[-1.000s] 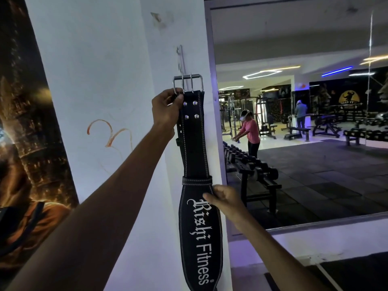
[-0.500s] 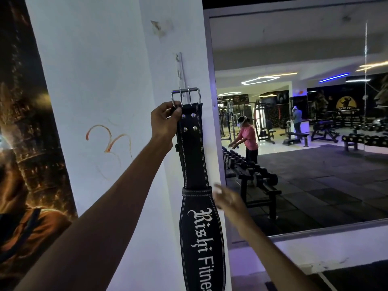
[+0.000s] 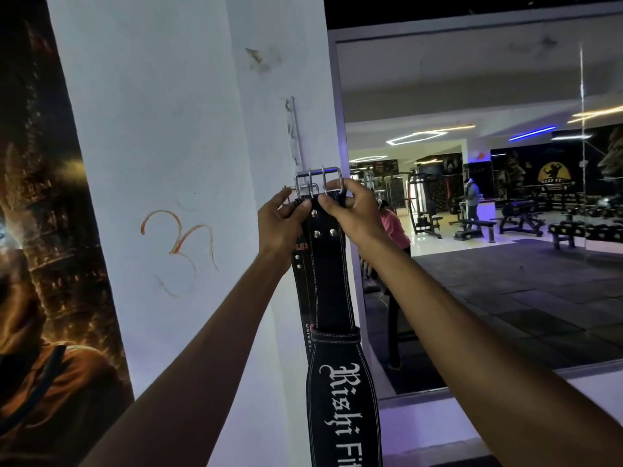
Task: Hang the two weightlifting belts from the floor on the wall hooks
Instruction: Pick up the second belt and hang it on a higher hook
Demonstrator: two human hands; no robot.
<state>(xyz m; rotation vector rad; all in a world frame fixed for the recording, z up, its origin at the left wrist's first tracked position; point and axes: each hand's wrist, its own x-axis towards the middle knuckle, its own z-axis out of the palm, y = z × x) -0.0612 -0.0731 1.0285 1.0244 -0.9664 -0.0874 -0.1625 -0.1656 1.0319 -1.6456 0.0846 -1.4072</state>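
Both hands meet at the top of a black weightlifting belt [image 3: 332, 284] that hangs flat against the white pillar [image 3: 175, 136]. The belt's long axis runs vertically, buckle end up, the wide lettered part pointing down toward the floor and running out of view at the bottom. The metal buckle [image 3: 318, 183] sits just below a thin metal hook strip [image 3: 294, 129] fixed to the pillar. The left hand [image 3: 281, 224] has its grip pinched on the belt's left edge right under the buckle. The right hand [image 3: 350, 210] has its grip clenched over the belt's top, fingers curled across the buckle's lower bar. A second belt [image 3: 301, 264] lies behind the first, against the pillar, showing only as a dark strip along its left side, also vertical. To the right of the pillar is a large mirror [image 3: 488, 230].
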